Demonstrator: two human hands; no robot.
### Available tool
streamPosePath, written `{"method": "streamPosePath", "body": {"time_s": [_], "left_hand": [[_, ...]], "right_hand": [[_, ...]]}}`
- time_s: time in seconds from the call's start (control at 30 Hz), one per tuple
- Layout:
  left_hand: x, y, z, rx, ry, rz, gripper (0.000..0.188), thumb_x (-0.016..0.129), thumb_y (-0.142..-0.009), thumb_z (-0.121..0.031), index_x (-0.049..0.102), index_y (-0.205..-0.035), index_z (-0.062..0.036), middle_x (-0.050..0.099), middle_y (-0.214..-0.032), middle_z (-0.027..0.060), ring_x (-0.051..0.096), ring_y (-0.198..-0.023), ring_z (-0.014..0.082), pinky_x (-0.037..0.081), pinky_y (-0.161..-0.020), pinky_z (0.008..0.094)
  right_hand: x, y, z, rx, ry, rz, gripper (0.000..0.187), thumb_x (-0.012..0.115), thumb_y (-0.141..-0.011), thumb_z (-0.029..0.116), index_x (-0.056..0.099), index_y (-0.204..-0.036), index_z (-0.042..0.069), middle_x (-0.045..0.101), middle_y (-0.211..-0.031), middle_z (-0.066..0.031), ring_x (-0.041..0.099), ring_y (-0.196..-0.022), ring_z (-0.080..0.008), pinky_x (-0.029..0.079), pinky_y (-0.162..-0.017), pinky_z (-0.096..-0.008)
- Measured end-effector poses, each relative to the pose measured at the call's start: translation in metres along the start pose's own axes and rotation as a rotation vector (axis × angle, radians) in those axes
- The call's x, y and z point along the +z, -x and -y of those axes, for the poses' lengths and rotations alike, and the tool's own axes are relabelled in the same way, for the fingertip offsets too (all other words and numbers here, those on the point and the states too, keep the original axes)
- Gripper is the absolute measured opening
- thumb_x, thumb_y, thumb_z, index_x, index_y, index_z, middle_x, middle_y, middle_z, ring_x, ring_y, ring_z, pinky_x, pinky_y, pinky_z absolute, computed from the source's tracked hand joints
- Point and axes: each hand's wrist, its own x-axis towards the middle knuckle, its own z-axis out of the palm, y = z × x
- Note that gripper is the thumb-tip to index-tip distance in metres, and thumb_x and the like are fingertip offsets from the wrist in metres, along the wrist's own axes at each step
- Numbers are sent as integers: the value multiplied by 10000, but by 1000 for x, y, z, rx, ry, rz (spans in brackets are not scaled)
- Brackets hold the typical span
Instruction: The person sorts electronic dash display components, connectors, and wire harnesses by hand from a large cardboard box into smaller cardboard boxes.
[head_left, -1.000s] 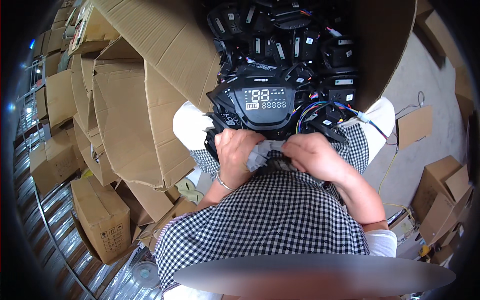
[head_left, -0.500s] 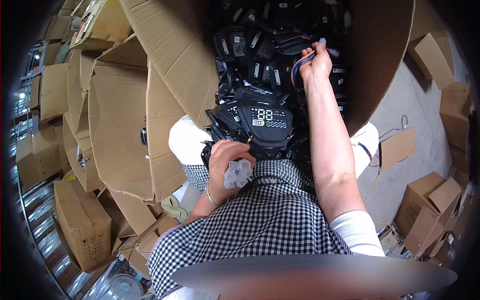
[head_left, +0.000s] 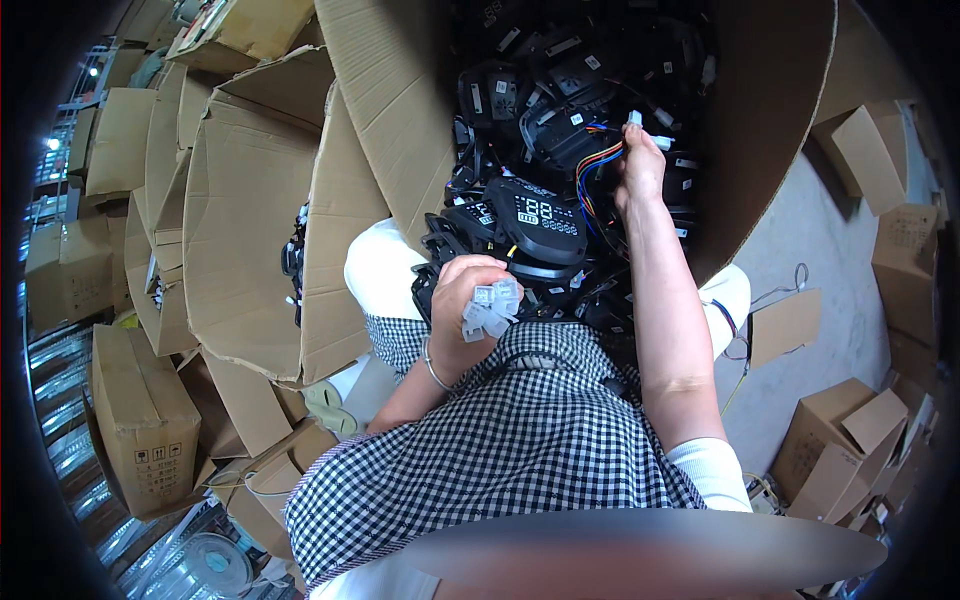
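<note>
Right, in the head view the left hand (head_left: 455,300) is curled around a clump of translucent plastic pieces (head_left: 491,310), holding them close in front of the checked apron (head_left: 490,430), a bracelet (head_left: 430,366) at that wrist. And there's the right hand (head_left: 641,172), reaching well forward into the big cardboard carton (head_left: 768,110), its fingers closed on a multicoloured wire bundle (head_left: 597,163), with a white connector (head_left: 634,118) poking out at the fingertips! The wires arc down to the left of that hand, over the crowd of black housings (head_left: 555,135) filling the carton. Between the two hands, nearer the body, sits a dark display unit (head_left: 548,228), tilted, its pale markings facing up, with another unit overlapped just to its left. Out on the left, tall opened cartons (head_left: 250,215) lean together beside a closed box (head_left: 150,415); over on the right, a flat cardboard piece (head_left: 786,328) lies on the grey floor (head_left: 790,245).
</note>
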Motion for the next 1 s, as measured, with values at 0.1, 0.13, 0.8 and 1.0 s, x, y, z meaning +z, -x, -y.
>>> {"method": "streamPosePath", "body": {"time_s": [0.1, 0.13, 0.8, 1.0], "left_hand": [[1, -2, -3, 50, -21, 0, 299, 763, -720, 43, 586, -946, -42, 661, -920, 101, 657, -941, 219, 531, -768, 298], [3, -4, -3, 4, 16, -15, 280, 751, -735, 49, 586, -941, -42, 662, -919, 105, 659, -944, 221, 531, -777, 300], [-11, 11, 25, 105, 194, -81, 394, 809, -726, -145, 512, -984, -174, 702, -1146, 17, 539, -1125, 255, 365, -982, 376], [-16, 11, 19, 147, 52, 6, 343, 795, -773, -220, 520, -966, -155, 717, -1088, 34, 506, -1133, 266, 346, -1000, 392]], "right_hand": [[11, -3, 16, -76, -223, 60, 195, 566, -988, 192, 642, -1071, 33, 646, -907, -12, 555, -778, -91, 433, -732, -261], [17, 0, 24, -75, -247, 109, 198, 564, -988, 187, 638, -1083, 29, 646, -885, -13, 556, -781, -91, 427, -732, -252], [-12, 172, 8, -884, 778, 1327, 238, 632, -863, 90, 635, -1083, -1, 493, -1375, -173, 353, -1382, -384, 310, -1134, -508], [-17, 175, 13, -904, 910, 1391, 362, 655, -848, 112, 627, -1199, 27, 428, -1461, -158, 285, -1427, -364, 294, -1159, -481]]}}
